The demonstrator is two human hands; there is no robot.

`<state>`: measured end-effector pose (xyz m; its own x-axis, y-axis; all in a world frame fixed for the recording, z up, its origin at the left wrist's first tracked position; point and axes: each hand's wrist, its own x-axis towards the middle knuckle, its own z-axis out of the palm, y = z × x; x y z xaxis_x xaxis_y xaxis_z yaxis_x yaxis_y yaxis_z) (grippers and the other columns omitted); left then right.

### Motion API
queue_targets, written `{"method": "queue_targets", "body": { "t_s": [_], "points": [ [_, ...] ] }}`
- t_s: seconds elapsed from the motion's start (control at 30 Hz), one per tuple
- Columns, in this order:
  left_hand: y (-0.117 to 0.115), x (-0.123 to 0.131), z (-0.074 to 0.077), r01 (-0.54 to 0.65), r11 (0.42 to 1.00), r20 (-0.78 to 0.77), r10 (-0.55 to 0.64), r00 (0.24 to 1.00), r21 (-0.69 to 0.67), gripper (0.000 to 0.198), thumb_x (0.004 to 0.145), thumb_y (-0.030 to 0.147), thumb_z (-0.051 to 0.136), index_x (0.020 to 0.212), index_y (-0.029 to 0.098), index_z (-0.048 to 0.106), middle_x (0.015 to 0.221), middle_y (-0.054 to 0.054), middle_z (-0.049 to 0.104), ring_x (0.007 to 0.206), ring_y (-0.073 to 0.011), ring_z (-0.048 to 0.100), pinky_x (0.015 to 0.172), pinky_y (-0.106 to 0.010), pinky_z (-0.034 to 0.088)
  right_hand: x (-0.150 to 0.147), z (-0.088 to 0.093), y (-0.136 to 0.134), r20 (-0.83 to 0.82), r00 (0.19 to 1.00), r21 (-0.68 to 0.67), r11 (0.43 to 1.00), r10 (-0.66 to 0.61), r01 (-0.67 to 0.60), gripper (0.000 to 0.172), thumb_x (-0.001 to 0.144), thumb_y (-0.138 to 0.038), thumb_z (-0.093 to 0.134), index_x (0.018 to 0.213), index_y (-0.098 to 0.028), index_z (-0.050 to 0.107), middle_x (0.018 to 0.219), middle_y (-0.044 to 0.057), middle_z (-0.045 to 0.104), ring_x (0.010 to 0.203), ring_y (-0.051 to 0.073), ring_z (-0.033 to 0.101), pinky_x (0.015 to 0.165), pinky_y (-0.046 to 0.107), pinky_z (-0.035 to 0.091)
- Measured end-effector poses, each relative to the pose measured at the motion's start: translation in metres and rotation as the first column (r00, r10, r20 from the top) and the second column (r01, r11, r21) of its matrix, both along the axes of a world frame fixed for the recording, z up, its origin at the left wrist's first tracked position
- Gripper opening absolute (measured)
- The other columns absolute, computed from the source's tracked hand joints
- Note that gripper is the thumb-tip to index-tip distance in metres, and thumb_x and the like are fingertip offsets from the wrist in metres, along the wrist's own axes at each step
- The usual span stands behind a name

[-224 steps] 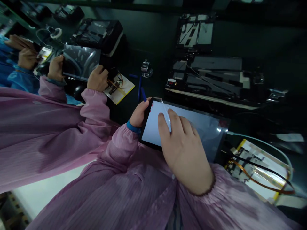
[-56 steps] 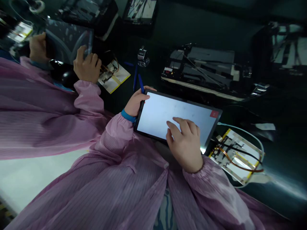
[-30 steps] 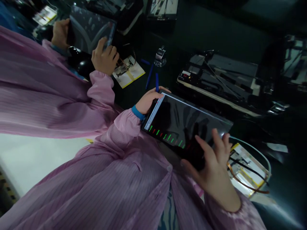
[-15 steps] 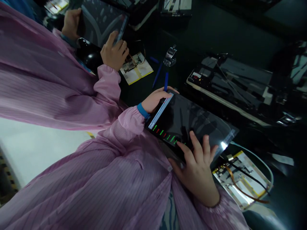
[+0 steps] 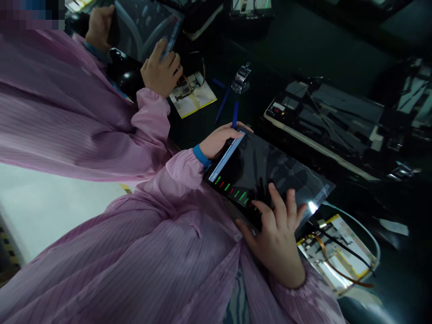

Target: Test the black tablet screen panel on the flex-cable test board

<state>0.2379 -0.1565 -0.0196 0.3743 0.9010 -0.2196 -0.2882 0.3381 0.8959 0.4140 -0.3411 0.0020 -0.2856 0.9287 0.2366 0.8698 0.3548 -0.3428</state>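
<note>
Flat black rectangular tablet (image 5: 263,162): its glowing white screen has turned mostly dark around the fingers of the bare right hand (image 5: 280,240).
Green and red lettering (image 5: 232,191): has appeared just beside the right index fingertip.
Pale blue strip (image 5: 227,157): has appeared next to the thumb of the bare left hand (image 5: 219,140).
Right fingers: closer to the lettering than a second ago.
Co-worker's bare right hand (image 5: 161,74): index finger moved from the edge onto another dark glossy tablet (image 5: 145,31).

Small green and red lines of text (image 5: 227,186) are showing along the near edge of a thin, rectangular, black-screened tablet (image 5: 259,155) (they are coming out too small for reading). Tiny lettering on its pale blue-grey strip (image 5: 225,159), and marks on a shiny silver metal tally counter (image 5: 240,80), are likewise appearing illegible.
</note>
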Motion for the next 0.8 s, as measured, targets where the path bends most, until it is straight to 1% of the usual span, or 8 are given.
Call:
{"method": "queue_targets", "body": {
  "t_s": [0.23, 0.37, 0.43, 0.5, 0.6, 0.67, 0.73, 0.8],
  "points": [
    [-0.001, 0.001, 0.004, -0.016, 1.0, 0.004, 0.016, 1.0, -0.008, 0.01, 0.064, 0.015, 0.056, 0.072, 0.014, 0.062, 0.067, 0.001, 0.061, 0.063, -0.0123, 0.057, 0.065, -0.024, 0.045, -0.003, 0.001, -0.003, 0.041, 0.999, -0.059, 0.998, 0.021, -0.019, 0.035, 0.09, -0.046, 0.051, 0.111, -0.018, 0.056, 0.144, 0.015, 0.039, 0.141, 0.039, 0.014, 0.108, 0.069, 0.01],
    [-0.001, 0.001, 0.007, -0.055, 0.998, -0.041, 0.055, 0.998, -0.003, 0.013, 0.063, 0.016, 0.058, 0.074, 0.014, 0.064, 0.068, 0.0, 0.063, 0.063, -0.0127, 0.058, 0.065, -0.024, 0.045, 0.01, 0.008, -0.005, 0.019, 0.999, -0.035, 0.999, 0.027, -0.027, 0.049, 0.086, -0.048, 0.056, 0.12, -0.014, 0.049, 0.143, 0.02, 0.037, 0.141, 0.04, 0.014, 0.108, 0.068, 0.013],
    [-0.001, 0.0, 0.006, -0.068, 0.998, -0.051, 0.067, 0.996, -0.018, 0.015, 0.062, 0.017, 0.061, 0.076, 0.014, 0.066, 0.069, 0.0, 0.064, 0.061, -0.0122, 0.057, 0.061, -0.023, 0.045, 0.032, 0.014, -0.004, 0.013, 0.999, 0.027, 0.998, -0.051, 0.05, 0.054, 0.086, -0.049, 0.056, 0.125, -0.013, 0.046, 0.143, 0.022, 0.037, 0.141, 0.041, 0.015, 0.106, 0.069, 0.016],
    [0.0, 0.0, 0.005, -0.07, 0.997, -0.05, 0.068, 0.996, -0.036, 0.017, 0.061, 0.017, 0.063, 0.078, 0.014, 0.067, 0.069, 0.001, 0.065, 0.058, -0.0116, 0.057, 0.057, -0.021, 0.044, 0.064, 0.019, -0.001, 0.034, 0.978, 0.109, 0.974, -0.206, 0.201, 0.045, 0.088, -0.044, 0.055, 0.122, -0.015, 0.051, 0.14, 0.02, 0.04, 0.138, 0.041, 0.023, 0.104, 0.069, 0.021],
    [0.0, 0.002, 0.007, -0.097, 0.993, -0.046, 0.094, 0.995, -0.074, 0.011, 0.07, 0.022, 0.062, 0.075, 0.014, 0.067, 0.068, -0.001, 0.066, 0.056, -0.0117, 0.058, 0.053, -0.02, 0.045, 0.117, 0.018, 0.008, 0.114, 0.92, 0.192, 0.917, -0.375, 0.35, 0.023, 0.091, -0.031, 0.051, 0.105, -0.017, 0.063, 0.122, 0.016, 0.058, 0.115, 0.036, 0.05, 0.096, 0.059, 0.036],
    [0.0, 0.004, 0.01, -0.131, 0.984, -0.058, 0.125, 0.99, -0.122, 0.021, 0.081, 0.03, 0.054, 0.071, 0.015, 0.066, 0.066, -0.002, 0.066, 0.054, -0.0125, 0.059, 0.053, -0.022, 0.048, 0.143, 0.01, 0.017, 0.203, 0.905, 0.16, 0.925, -0.373, 0.345, 0.021, 0.091, -0.027, 0.048, 0.096, -0.018, 0.066, 0.105, 0.011, 0.065, 0.095, 0.029, 0.057, 0.085, 0.05, 0.042],
    [-0.001, 0.005, 0.014, -0.154, 0.973, -0.083, 0.141, 0.987, -0.174, 0.032, 0.089, 0.033, 0.045, 0.069, 0.016, 0.064, 0.063, -0.002, 0.065, 0.053, -0.0133, 0.059, 0.052, -0.023, 0.049, 0.157, -0.001, 0.027, 0.271, 0.903, 0.115, 0.943, -0.332, 0.312, 0.022, 0.09, -0.026, 0.048, 0.09, -0.019, 0.069, 0.094, 0.009, 0.066, 0.087, 0.027, 0.056, 0.076, 0.045, 0.042],
    [-0.002, 0.006, 0.016, -0.165, 0.966, -0.108, 0.146, 0.983, -0.2, 0.033, 0.09, 0.032, 0.044, 0.07, 0.016, 0.064, 0.062, -0.003, 0.065, 0.053, -0.0139, 0.06, 0.052, -0.023, 0.05, 0.164, -0.009, 0.035, 0.281, 0.915, 0.088, 0.958, -0.288, 0.275, 0.023, 0.089, -0.025, 0.049, 0.08, -0.019, 0.069, 0.085, 0.008, 0.066, 0.085, 0.026, 0.056, 0.072, 0.042, 0.041]
  ]
}}
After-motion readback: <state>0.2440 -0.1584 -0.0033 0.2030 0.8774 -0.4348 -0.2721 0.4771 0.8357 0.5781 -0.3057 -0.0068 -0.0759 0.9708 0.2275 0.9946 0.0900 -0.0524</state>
